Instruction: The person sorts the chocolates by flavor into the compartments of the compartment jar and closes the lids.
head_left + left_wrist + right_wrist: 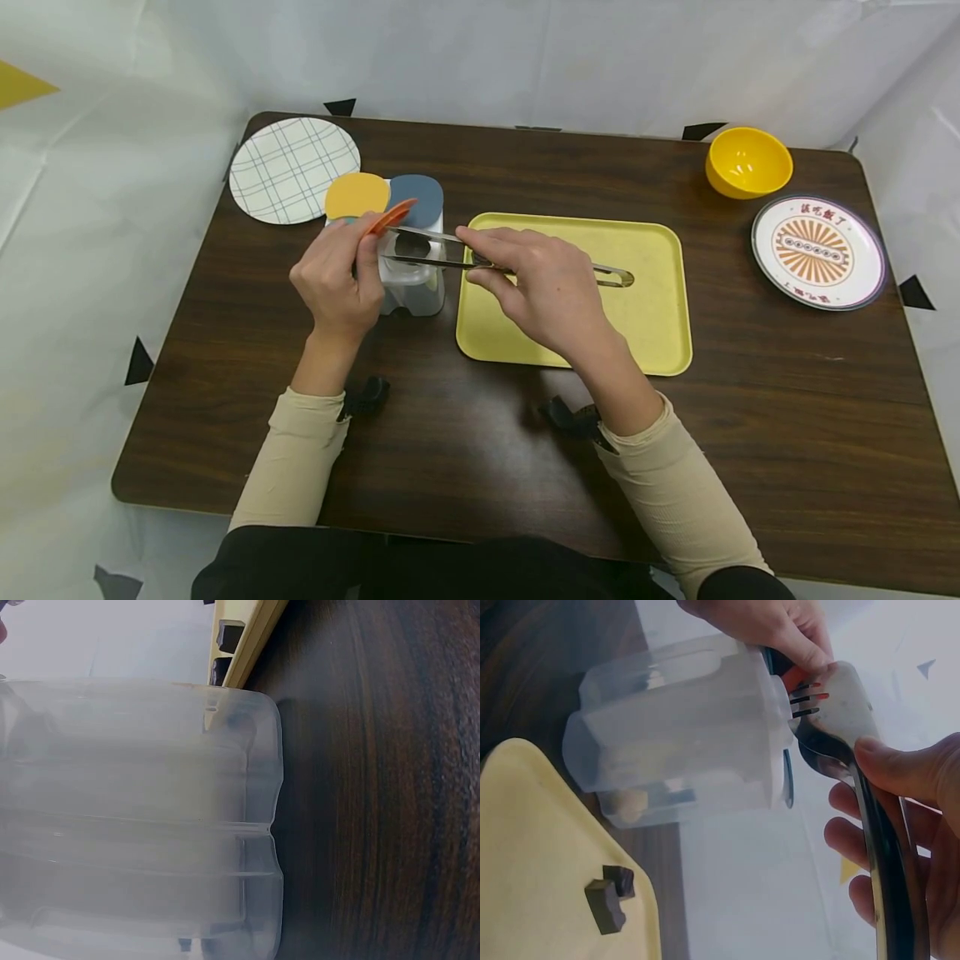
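My left hand (337, 271) pinches a raised orange lid (396, 215) at the front of a clear plastic storage container (422, 297). Under that lid one round mouth of the container lies uncovered. My right hand (543, 287) grips metal serving tongs (889, 877) with a forked end and a broad flat end. In the right wrist view the fork tines (805, 701) reach the container's rim, close to the left hand. Nothing shows between the tongs' ends. Pale lumps (630, 806) show through the container wall. Two dark brown blocks (606, 906) lie on the yellow tray (645, 333).
Yellow (357, 193) and blue lids (416, 198) cover other compartments of the container. A checked round plate (288, 179) lies behind it at the back left. A yellow bowl (748, 163) and a printed plate (817, 252) stand on the right of the dark wooden table (787, 417).
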### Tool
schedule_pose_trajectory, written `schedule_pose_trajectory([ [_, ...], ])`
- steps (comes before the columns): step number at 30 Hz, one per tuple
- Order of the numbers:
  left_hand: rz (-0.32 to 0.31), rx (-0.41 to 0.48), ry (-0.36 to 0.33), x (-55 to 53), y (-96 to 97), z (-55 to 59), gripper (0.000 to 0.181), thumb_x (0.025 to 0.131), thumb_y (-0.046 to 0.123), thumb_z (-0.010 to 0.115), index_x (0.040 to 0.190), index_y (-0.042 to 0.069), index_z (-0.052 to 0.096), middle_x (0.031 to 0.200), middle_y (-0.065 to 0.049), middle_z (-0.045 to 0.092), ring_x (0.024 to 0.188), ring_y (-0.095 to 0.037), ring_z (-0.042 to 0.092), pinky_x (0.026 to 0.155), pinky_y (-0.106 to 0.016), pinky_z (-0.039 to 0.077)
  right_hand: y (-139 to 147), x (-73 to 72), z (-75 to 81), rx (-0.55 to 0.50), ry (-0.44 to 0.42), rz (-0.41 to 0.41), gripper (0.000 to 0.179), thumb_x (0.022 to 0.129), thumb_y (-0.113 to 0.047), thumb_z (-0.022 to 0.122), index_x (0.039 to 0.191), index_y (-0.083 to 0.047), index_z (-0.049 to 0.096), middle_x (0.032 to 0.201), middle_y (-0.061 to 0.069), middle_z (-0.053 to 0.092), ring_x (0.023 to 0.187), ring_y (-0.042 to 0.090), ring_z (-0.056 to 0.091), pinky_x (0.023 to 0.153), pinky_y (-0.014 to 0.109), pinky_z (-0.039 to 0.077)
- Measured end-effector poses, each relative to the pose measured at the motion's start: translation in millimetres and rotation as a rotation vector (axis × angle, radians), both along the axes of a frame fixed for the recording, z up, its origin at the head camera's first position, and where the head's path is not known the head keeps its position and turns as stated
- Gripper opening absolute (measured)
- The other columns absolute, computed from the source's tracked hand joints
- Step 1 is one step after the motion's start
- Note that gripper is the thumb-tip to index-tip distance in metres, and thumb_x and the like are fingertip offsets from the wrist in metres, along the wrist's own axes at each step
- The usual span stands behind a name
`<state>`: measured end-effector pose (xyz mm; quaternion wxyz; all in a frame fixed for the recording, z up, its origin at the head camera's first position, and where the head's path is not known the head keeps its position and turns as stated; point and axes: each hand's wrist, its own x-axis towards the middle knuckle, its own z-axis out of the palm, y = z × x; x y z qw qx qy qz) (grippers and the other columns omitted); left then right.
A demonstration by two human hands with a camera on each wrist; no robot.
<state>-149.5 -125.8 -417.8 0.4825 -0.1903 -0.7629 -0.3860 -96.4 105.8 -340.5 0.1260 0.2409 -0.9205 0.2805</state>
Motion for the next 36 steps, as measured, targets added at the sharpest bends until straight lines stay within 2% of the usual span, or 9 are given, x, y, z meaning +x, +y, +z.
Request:
schedule_pose_trajectory([
  [5,0.015,-0.010,-0.016,0.8,-0.7,0.4,0.042,0.099,0.035,0.051,0.097,0.003,0.077,0.082,-0.009,0.073,0.071,-0.028,0.066,0.065,-0.047,0.053,0,-0.4,0.4,0.001,-0.005,0.003,0.046,0.089,-0.027,0.074,0.133,-0.023,0.064,0.117,-0.005,0.070,0.072,0.010,0.061,0.058,0.032,0.043],
  [15,0.024,-0.011,-0.017,0.5,-1.6,-0.3,0.042,0.099,0.035,0.051,0.097,0.002,0.077,0.080,-0.010,0.072,0.070,-0.028,0.066,0.064,-0.047,0.053,1,-0.2,0.0,-0.017,0.008,0.015,0.048,0.087,-0.027,0.075,0.134,-0.024,0.063,0.116,-0.006,0.070,0.071,0.012,0.061,0.058,0.031,0.043],
  [24,0.016,0.005,-0.001,0.2,-0.4,-0.2,0.043,0.099,0.037,0.051,0.096,0.003,0.078,0.079,-0.010,0.072,0.064,-0.029,0.062,0.062,-0.046,0.052,9,1.1,-2.9,-0.058,-0.039,0.011,0.051,0.088,-0.029,0.074,0.137,-0.025,0.061,0.124,-0.005,0.067,0.085,0.009,0.066,0.058,0.033,0.042],
  [28,0.004,0.009,-0.001,0.7,0.0,0.5,0.042,0.099,0.036,0.051,0.096,0.004,0.078,0.082,-0.008,0.073,0.065,-0.028,0.062,0.066,-0.046,0.052,21,0.2,-6.4,-0.069,-0.088,-0.044,0.053,0.087,-0.031,0.074,0.138,-0.025,0.059,0.125,-0.007,0.066,0.096,0.012,0.067,0.057,0.036,0.041],
  [31,0.008,0.007,-0.004,1.0,-0.4,0.9,0.040,0.099,0.034,0.051,0.096,0.004,0.078,0.083,-0.007,0.074,0.069,-0.028,0.065,0.073,-0.045,0.053,30,-1.9,-10.7,-0.040,-0.139,-0.110,0.057,0.087,-0.033,0.075,0.140,-0.026,0.057,0.124,-0.007,0.067,0.092,0.014,0.067,0.057,0.038,0.039],
  [36,0.015,-0.002,-0.006,1.0,-0.8,0.6,0.039,0.099,0.032,0.052,0.096,0.003,0.078,0.085,-0.008,0.074,0.071,-0.028,0.067,0.080,-0.043,0.053,46,-7.6,-26.3,0.043,-0.290,-0.209,0.062,0.088,-0.035,0.074,0.145,-0.025,0.051,0.129,-0.001,0.064,0.095,0.020,0.066,0.062,0.042,0.044],
])
